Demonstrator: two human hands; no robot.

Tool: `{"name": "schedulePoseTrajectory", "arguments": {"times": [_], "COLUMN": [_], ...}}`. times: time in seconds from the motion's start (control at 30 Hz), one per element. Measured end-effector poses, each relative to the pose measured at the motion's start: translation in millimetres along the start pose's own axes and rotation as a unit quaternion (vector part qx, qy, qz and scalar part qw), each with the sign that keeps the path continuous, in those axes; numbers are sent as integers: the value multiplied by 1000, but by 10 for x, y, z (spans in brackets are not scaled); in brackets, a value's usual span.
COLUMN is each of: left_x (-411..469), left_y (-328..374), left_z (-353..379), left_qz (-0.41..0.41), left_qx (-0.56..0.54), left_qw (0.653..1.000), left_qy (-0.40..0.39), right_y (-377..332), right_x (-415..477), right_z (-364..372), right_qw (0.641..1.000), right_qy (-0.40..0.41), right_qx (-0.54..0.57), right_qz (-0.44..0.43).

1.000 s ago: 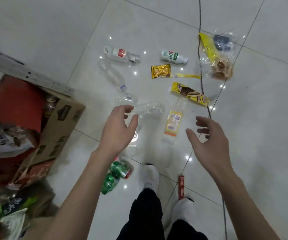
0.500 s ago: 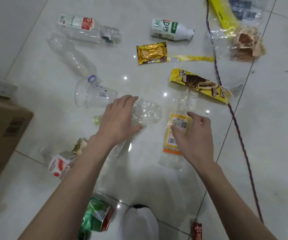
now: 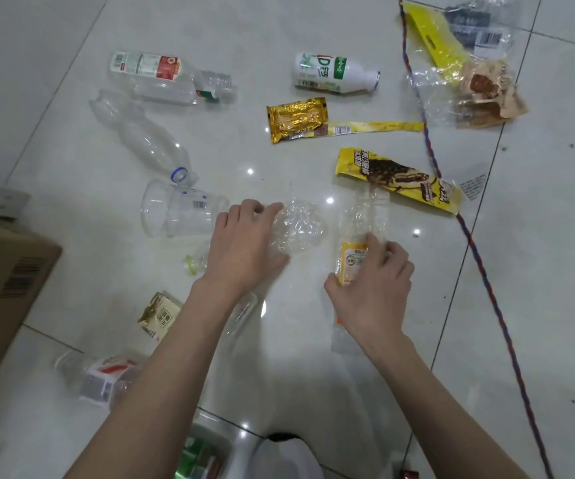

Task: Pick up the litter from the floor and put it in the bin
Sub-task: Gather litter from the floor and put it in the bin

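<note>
On floor (image 3: 538, 236), two hands, three wrappers

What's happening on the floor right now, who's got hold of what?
A person is bent over litter scattered on a tiled floor. The left hand rests on a crushed clear bottle, and the right hand is closing on a clear wrapper with an orange label. Both items look to be on the floor. Other bottles and wrappers lie untouched, and a cardboard box stands at the left.

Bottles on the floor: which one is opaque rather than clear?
The white bottle with the green label, lying at the top centre. The other bottles, such as the red-labelled bottle, are see-through plastic.
</note>
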State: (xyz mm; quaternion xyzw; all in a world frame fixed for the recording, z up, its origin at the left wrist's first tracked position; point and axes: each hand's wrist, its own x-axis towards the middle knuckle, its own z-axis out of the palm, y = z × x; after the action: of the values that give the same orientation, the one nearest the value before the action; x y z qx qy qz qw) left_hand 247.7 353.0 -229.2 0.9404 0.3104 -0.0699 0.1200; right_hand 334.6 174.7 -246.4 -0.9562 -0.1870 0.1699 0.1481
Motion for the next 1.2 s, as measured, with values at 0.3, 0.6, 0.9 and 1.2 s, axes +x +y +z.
{"name": "schedulePoseTrajectory", "arguments": {"times": [0.3, 0.6, 0.9, 1.2], "left_x": [-175, -995, -1788, -2744], "left_y": [288, 973, 1781, 2840], "left_z": [-593, -2530, -4851, -6977], "left_qz": [-9, -44, -55, -55], "left_qx": [-47, -97, -192, -262], "left_qw": [999, 993, 979, 963], "left_qy": [24, -42, -33, 27], "right_y": [24, -373, -857, -1094], "right_x": [-80, -934, -1896, -2835], "right_z": [-737, -2794, -5042, -7260], "right_qw": [998, 991, 972, 946], "right_qy": [12, 44, 78, 134], "right_qx": [56, 111, 215, 289], "right_qz": [6, 59, 62, 62]}}
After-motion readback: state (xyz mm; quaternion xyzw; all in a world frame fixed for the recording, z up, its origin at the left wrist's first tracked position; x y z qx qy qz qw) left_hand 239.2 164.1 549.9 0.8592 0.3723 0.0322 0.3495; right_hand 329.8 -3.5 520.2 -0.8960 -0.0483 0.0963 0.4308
